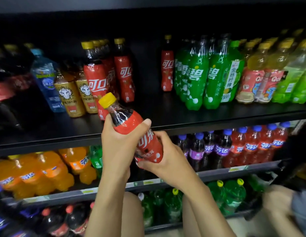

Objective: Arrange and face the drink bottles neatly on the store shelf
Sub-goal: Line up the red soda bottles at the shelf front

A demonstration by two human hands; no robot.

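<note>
While both hands are on it, the cola bottle [131, 124] sits tilted in mid-air just in front of the top shelf [183, 117], with its yellow cap [107, 99] pointing up and left. The left hand [118, 144] has its grip closed round the upper half, thumb across the red label, and the right hand [169, 161] has its grip curled round the base from below. Right behind the cap there's a row of matching colas [96, 79] standing on the shelf, with gold-labelled bottles [68, 98] and a blue bottle [46, 79] to their left. Further right, one lone cola [167, 71] stands far back by itself, then a bunch of green bottles [196, 77] near the front edge. The next shelf down has orange bottles [46, 168] on the left and purple and red ones [234, 147] on the right.
</note>
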